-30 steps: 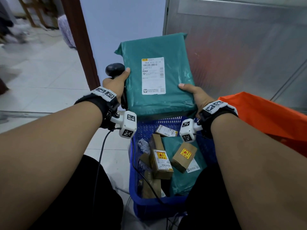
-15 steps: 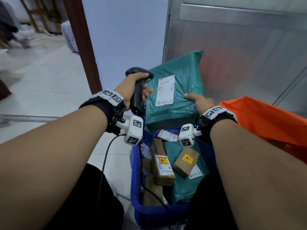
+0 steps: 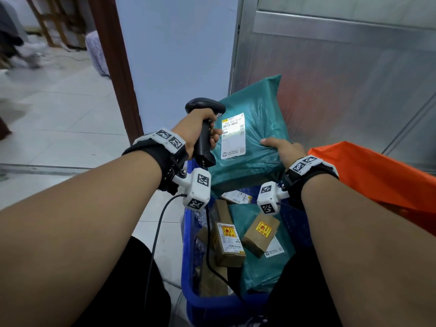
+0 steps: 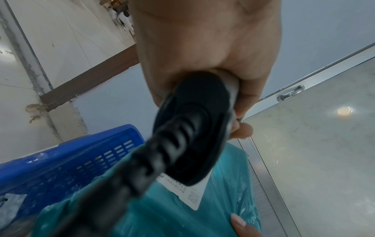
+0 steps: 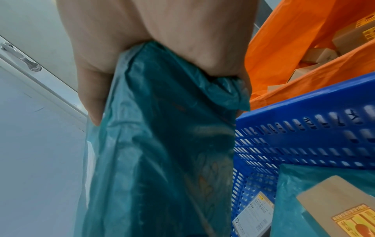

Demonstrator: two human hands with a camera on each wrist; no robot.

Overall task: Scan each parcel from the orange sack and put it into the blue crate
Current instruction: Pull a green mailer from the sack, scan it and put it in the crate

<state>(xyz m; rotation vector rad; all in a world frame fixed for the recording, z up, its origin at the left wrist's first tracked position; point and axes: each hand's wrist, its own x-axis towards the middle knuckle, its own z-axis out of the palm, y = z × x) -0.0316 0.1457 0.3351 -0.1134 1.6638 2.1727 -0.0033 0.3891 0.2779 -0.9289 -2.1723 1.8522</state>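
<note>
A large teal plastic parcel [image 3: 259,128] with a white shipping label [image 3: 233,135] is held tilted above the far end of the blue crate [image 3: 188,244]. My right hand [image 3: 282,148] grips its near right edge, thumb on top; the right wrist view shows the teal parcel [image 5: 158,144] bunched in the palm. My left hand [image 3: 200,129] grips a black handheld scanner [image 3: 205,128], its head beside the label, where a pale patch of light falls. The orange sack [image 3: 377,175] lies at the right, with brown boxes [image 5: 345,38] inside.
Inside the crate lie brown boxes [image 3: 228,244] with yellow-red stickers and another teal parcel [image 3: 264,270]. The scanner's black cable [image 3: 155,234] hangs down past the crate's left side. A metal panel [image 3: 342,90] and a pale wall stand behind; a tiled floor spreads to the left.
The left hand let go of the parcel's left edge and raised the scanner to the label. The parcel came down and tilted, held by the right hand alone.
</note>
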